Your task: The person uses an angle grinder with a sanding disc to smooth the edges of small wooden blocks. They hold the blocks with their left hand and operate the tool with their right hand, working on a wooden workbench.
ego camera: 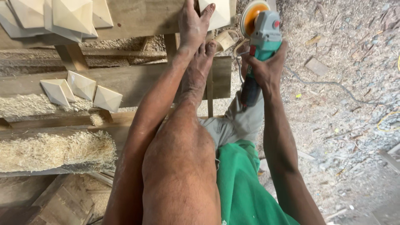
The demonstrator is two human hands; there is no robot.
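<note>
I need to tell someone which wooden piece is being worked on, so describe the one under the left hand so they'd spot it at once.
Start at the wide wooden plank across the top. At its right end the left hand presses a pale pyramid-faced block, beside the grinder in the right hand. Unlike the other blocks, it is alone and held.
</note>
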